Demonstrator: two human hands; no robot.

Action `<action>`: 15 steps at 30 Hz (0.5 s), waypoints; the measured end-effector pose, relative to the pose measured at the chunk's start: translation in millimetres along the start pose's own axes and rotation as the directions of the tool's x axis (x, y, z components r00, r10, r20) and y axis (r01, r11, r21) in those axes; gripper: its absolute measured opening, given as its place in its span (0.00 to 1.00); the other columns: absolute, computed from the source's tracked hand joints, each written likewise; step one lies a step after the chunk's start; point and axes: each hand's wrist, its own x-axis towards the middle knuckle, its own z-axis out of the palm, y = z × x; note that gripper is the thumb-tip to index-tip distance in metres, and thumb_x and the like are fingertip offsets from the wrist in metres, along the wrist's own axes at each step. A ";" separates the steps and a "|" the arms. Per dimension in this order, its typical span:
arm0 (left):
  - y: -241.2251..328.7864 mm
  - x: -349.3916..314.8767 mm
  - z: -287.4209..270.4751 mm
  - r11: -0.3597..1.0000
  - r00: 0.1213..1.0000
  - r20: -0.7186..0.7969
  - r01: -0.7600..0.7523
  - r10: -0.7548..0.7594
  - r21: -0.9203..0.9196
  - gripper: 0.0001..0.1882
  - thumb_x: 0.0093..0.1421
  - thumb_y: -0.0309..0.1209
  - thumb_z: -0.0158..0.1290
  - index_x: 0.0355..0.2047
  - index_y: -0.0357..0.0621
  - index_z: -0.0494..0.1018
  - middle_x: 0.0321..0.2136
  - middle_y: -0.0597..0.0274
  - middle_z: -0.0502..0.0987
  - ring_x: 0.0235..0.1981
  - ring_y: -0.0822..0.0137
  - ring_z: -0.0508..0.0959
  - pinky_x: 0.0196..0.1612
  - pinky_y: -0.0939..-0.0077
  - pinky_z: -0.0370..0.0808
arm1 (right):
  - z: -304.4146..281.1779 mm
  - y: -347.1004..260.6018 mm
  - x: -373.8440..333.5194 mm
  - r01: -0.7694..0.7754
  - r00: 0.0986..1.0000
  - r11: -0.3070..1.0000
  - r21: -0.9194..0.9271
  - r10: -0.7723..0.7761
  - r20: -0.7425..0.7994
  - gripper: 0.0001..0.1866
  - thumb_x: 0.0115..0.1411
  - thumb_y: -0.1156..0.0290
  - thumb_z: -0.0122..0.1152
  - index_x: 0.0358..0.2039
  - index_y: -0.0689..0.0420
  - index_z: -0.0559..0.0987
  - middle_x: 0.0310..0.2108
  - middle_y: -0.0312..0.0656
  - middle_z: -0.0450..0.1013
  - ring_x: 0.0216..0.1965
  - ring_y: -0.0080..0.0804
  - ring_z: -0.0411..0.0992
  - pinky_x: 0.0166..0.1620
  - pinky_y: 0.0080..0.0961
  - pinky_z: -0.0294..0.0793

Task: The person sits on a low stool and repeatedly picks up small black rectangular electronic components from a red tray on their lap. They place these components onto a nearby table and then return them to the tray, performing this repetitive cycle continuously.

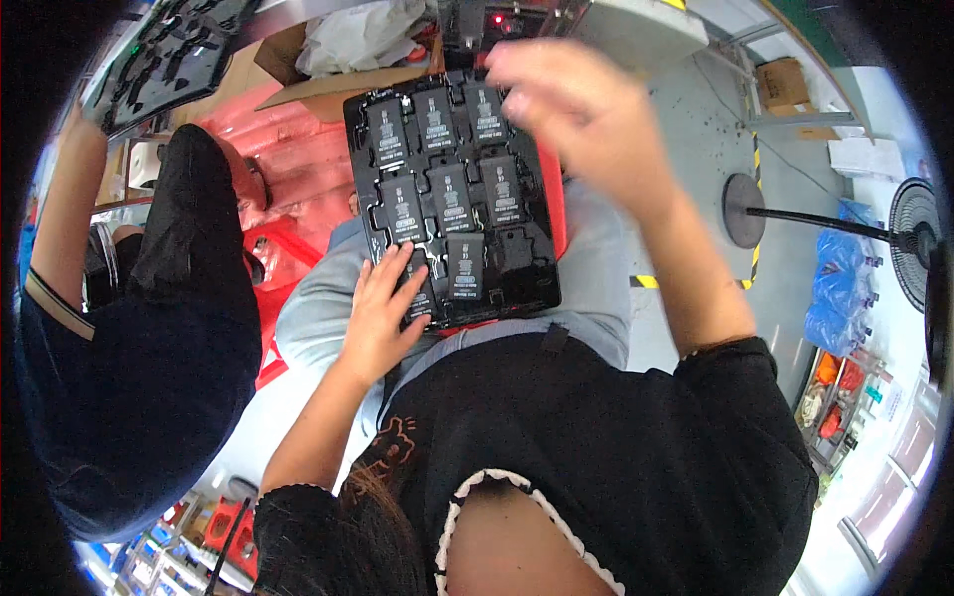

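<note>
On my lap lies a black plastic tray (522, 283) with moulded pockets in rows. Flat black batteries (452, 194) with white print fill most of the pockets; the pocket at the near right shows bare plastic. My left hand (383, 308) rests with spread fingers over the near left corner, touching a battery (421, 293) that it partly covers. Above the far right corner my right hand (586, 114) is lifted and smeared by motion, close to the corner battery (484, 109). Whether its fingers hold anything is unclear.
To my left sits another person in dark clothes (139, 377), with a similar black tray (169, 60) near their hand. An open cardboard box (343, 84) with plastic bags stands ahead, beside red sheeting (298, 149). A fan (909, 238) stands at right.
</note>
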 end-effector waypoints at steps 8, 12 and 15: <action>2.2 -8.3 22.5 1.000 0.999 -0.041 -0.014 0.015 0.016 0.38 0.49 0.31 0.63 0.61 0.50 0.63 0.66 0.46 0.55 0.67 0.48 0.56 0.66 0.42 0.48 | -96.0 67.1 168.0 -0.139 0.987 0.924 -0.357 0.157 0.023 0.39 0.48 0.62 0.69 0.61 0.55 0.66 0.65 0.53 0.54 0.66 0.46 0.53 0.66 0.36 0.55; 1.1 -13.4 14.9 1.000 0.998 0.067 -0.001 -0.001 0.030 0.37 0.53 0.35 0.60 0.63 0.53 0.60 0.67 0.48 0.53 0.68 0.50 0.54 0.66 0.41 0.46 | -87.2 153.5 229.0 -0.193 0.889 0.820 -0.539 0.379 0.257 0.55 0.41 0.59 0.70 0.68 0.58 0.53 0.69 0.63 0.42 0.70 0.51 0.42 0.69 0.34 0.47; -0.5 -8.3 7.7 0.992 0.990 0.137 -0.056 0.041 0.112 0.33 0.55 0.36 0.59 0.61 0.51 0.62 0.67 0.52 0.53 0.68 0.55 0.54 0.66 0.42 0.47 | -104.5 171.8 247.4 -0.192 0.799 0.757 -0.624 0.490 0.349 0.51 0.38 0.61 0.69 0.65 0.59 0.59 0.64 0.59 0.55 0.65 0.47 0.56 0.64 0.32 0.58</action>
